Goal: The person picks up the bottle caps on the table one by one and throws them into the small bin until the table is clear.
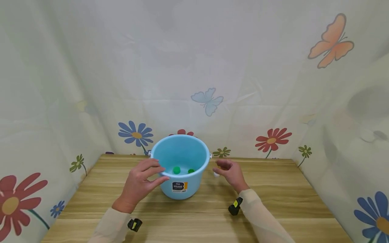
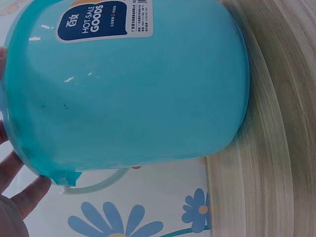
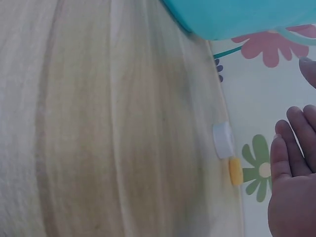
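Observation:
A light blue bucket (image 1: 181,185) stands on the wooden table. My left hand (image 1: 141,180) holds its near-left rim, fingers over the opening and thumb at the front edge. The left wrist view shows several fingertips right at the bucket's rim (image 2: 22,118), beside the handle mount. Inside the bucket lie a bright green bottle cap (image 1: 176,170) and a darker green cap (image 1: 190,171). My right hand (image 1: 232,173) hovers right of the bucket with relaxed fingers and nothing in it. Close by its fingertips are a white cap (image 3: 223,140) and a yellow cap (image 3: 236,172) on the table.
The wooden table (image 1: 200,219) ends at a pale curtain (image 1: 170,60) printed with flowers and butterflies, at the back and both sides. A white bucket handle (image 2: 98,183) hangs at the bucket's far side. Small black cameras (image 1: 234,207) sit on both wrists.

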`<move>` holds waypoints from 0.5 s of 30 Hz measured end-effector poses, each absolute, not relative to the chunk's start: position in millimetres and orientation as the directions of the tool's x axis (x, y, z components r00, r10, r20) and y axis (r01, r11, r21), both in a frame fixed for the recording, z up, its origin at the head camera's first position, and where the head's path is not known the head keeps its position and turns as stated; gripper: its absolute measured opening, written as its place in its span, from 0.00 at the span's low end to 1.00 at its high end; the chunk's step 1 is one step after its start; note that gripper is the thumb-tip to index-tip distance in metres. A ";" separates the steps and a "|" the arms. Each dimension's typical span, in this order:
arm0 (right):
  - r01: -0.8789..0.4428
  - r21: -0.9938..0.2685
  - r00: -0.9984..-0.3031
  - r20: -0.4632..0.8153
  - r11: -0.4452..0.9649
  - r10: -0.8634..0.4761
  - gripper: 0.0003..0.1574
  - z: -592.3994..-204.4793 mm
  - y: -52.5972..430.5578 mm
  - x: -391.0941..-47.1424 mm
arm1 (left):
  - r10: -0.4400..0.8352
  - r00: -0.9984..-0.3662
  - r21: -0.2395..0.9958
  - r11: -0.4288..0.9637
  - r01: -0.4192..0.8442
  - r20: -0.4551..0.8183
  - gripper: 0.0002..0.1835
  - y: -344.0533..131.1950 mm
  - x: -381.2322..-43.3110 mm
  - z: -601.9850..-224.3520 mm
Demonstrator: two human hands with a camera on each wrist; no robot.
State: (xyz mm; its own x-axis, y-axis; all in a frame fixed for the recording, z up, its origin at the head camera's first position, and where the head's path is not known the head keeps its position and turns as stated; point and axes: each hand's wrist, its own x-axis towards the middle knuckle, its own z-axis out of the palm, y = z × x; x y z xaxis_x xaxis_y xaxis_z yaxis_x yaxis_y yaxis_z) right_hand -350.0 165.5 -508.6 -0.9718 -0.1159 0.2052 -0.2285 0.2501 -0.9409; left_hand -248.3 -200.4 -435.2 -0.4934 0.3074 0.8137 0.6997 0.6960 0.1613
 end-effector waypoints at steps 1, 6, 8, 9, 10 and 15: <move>-0.225 -0.940 -0.973 0.202 0.257 -0.113 0.30 -509.5 165.4 -350.1 | 0.308 -0.492 0.160 0.696 0.700 0.814 0.23 -200.1 -248.4 -435.4; -0.186 -0.942 -0.982 0.165 0.279 -0.096 0.29 -514.5 165.6 -351.3 | 0.310 -0.499 0.166 0.695 0.700 0.809 0.23 -199.4 -247.8 -434.8; -0.170 -0.941 -0.985 0.151 0.292 -0.089 0.29 -516.6 165.7 -351.7 | 0.310 -0.504 0.169 0.696 0.698 0.806 0.23 -199.3 -247.0 -434.0; -0.170 -0.939 -0.985 0.150 0.299 -0.088 0.28 -517.2 165.6 -351.7 | 0.310 -0.506 0.169 0.697 0.697 0.805 0.23 -199.3 -246.7 -433.7; -0.167 -0.936 -0.985 0.148 0.309 -0.086 0.28 -518.4 165.8 -352.1 | 0.310 -0.508 0.172 0.697 0.696 0.803 0.22 -199.2 -246.3 -433.3; -0.183 -0.913 -0.983 0.163 0.364 -0.084 0.26 -525.6 166.0 -355.4 | 0.307 -0.513 0.171 0.704 0.690 0.802 0.22 -199.6 -246.0 -433.4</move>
